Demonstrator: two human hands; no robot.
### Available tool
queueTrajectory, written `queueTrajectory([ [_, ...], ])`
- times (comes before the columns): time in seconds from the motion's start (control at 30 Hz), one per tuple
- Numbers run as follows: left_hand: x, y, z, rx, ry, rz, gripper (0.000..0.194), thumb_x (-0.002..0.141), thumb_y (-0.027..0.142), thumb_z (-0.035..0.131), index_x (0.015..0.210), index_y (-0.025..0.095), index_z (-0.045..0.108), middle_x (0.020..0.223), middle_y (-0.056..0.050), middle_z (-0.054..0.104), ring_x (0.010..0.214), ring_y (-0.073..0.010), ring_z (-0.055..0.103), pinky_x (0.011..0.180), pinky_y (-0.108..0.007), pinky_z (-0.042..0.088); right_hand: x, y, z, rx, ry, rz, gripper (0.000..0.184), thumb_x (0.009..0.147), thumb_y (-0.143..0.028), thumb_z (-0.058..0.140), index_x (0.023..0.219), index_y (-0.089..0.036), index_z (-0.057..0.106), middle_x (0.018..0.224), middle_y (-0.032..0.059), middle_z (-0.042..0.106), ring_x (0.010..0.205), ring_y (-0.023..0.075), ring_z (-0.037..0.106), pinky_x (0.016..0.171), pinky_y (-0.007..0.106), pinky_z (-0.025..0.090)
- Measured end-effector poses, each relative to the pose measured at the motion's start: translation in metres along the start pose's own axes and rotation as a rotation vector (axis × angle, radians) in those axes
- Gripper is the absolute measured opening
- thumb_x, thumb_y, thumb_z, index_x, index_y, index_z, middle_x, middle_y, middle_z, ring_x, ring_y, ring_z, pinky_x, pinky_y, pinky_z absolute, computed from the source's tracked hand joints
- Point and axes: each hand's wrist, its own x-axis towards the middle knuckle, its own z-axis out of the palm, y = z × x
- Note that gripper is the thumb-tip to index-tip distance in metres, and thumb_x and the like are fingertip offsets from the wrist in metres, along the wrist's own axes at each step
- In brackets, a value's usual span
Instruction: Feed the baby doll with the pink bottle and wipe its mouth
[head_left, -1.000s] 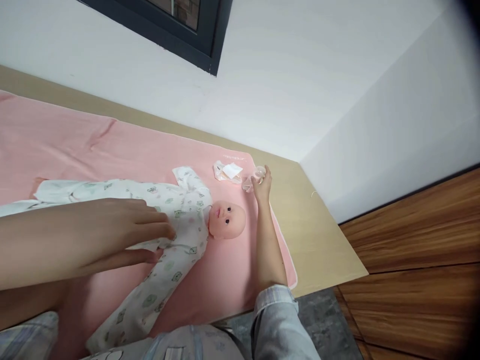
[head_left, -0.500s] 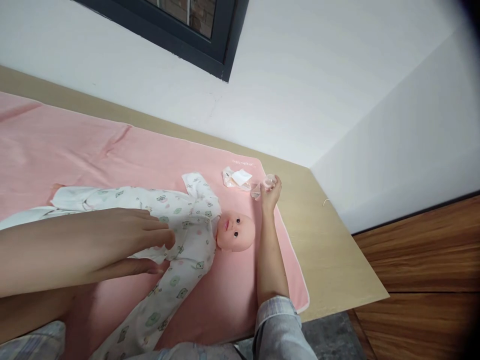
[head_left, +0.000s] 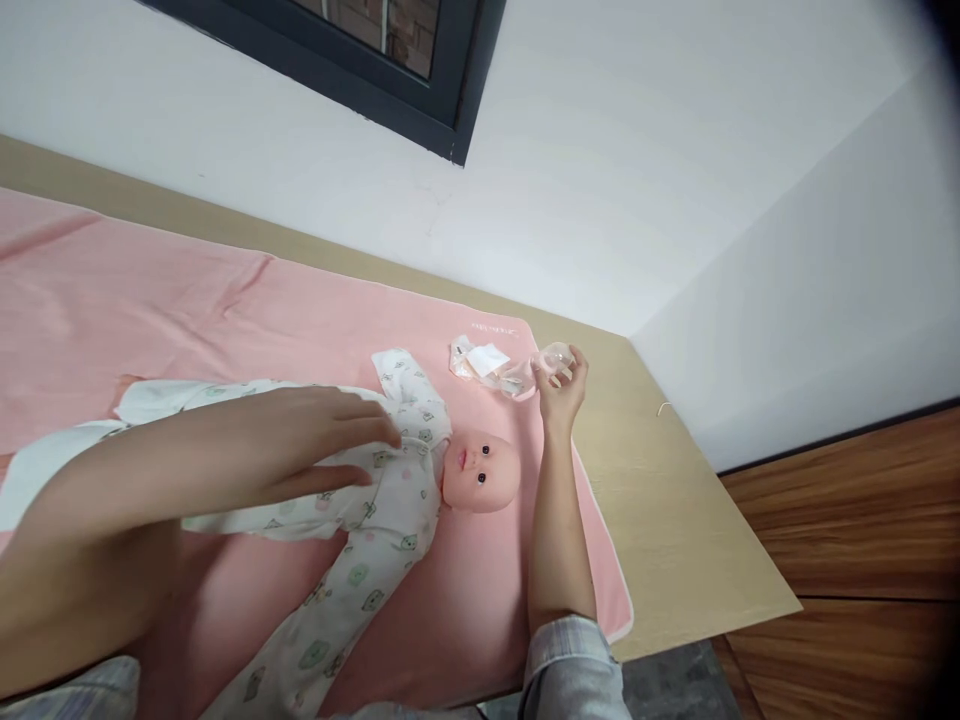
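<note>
A baby doll point(head_left: 480, 472) in a white patterned onesie point(head_left: 405, 490) lies on its back, its head pointing right. Over its chest hovers my left hand point(head_left: 330, 450), fingers stretched and thumb apart, holding nothing; I cannot tell whether it touches the cloth. Beyond the doll's head, my right hand point(head_left: 562, 395) grips a clear, rounded plastic piece point(head_left: 555, 358) between thumb and fingers. Its exact kind is not plain. Beside that hand lies another clear, pinkish plastic piece point(head_left: 516, 380), near a crumpled white wrapper point(head_left: 460, 357) with a small white square point(head_left: 487, 358).
A pink mat point(head_left: 315, 310) covers much of the wooden table point(head_left: 675, 540). Behind it rises a white wall point(head_left: 585, 180) with a dark window frame point(head_left: 450, 130). Brown wood panelling point(head_left: 862, 540) stands at the right, past the table's edge.
My left hand has moved right and slightly up over the doll's chest. My right hand has shifted a little right with the clear plastic piece, which shows more now. The view has tilted slightly.
</note>
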Motion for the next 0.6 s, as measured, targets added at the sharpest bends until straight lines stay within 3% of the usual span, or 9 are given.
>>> queueTrajectory([
  [0.07,0.012,-0.002,0.004,0.059,-0.047,0.067,0.028,0.095,0.035,0.051,0.118,0.03,0.067,0.121,0.001,0.066,0.104,-0.0216,0.063,0.09,-0.031,0.049,-0.007,-0.022,-0.002,0.077,-0.032,-0.036,0.073,0.075,-0.041,0.065,0.138,-0.025,0.032,0.14,0.0141,0.044,0.107,0.0201,0.062,0.089,0.035,0.055],
  [0.1,0.017,-0.004,0.007,0.091,-0.015,0.091,0.03,0.097,0.034,0.048,0.123,0.028,0.063,0.126,-0.001,0.062,0.11,-0.0229,0.06,0.095,-0.034,0.047,-0.011,-0.034,-0.002,0.111,-0.059,-0.064,0.074,0.076,-0.04,0.065,0.139,-0.027,0.03,0.141,0.014,0.042,0.109,0.0204,0.062,0.09,0.035,0.055],
  [0.23,0.032,-0.005,0.019,0.121,0.237,0.062,0.036,0.097,0.035,0.049,0.131,0.025,0.051,0.129,-0.004,0.058,0.114,-0.0241,0.057,0.096,-0.036,0.045,-0.043,-0.079,0.001,0.162,-0.242,-0.186,0.078,0.082,-0.042,0.062,0.146,-0.034,0.018,0.149,0.011,0.033,0.128,0.0234,0.052,0.097,0.037,0.053],
  [0.37,0.036,0.004,0.022,0.121,0.368,0.004,0.036,0.096,0.038,0.053,0.129,0.024,0.05,0.124,-0.004,0.061,0.111,-0.0244,0.059,0.096,-0.037,0.045,-0.086,-0.115,0.011,0.236,-0.454,-0.151,0.08,0.084,-0.04,0.063,0.147,-0.038,0.015,0.152,0.0081,0.031,0.136,0.0239,0.044,0.104,0.042,0.051],
  [0.5,0.037,0.011,0.02,0.053,0.323,-0.011,0.048,0.088,0.047,0.064,0.128,0.025,0.05,0.125,-0.003,0.062,0.105,-0.0247,0.062,0.091,-0.034,0.046,-0.114,-0.129,0.02,0.269,-0.507,-0.194,0.074,0.085,-0.043,0.062,0.146,-0.037,0.021,0.151,0.0073,0.032,0.137,0.0225,0.043,0.106,0.044,0.051],
  [0.6,0.04,0.013,0.019,-0.012,0.286,-0.059,0.051,0.082,0.044,0.07,0.126,0.026,0.052,0.123,-0.002,0.064,0.099,-0.0237,0.064,0.083,-0.03,0.049,-0.121,-0.128,0.025,0.301,-0.503,-0.174,0.073,0.084,-0.042,0.065,0.144,-0.037,0.024,0.149,0.0068,0.035,0.137,0.0221,0.043,0.108,0.044,0.05],
])
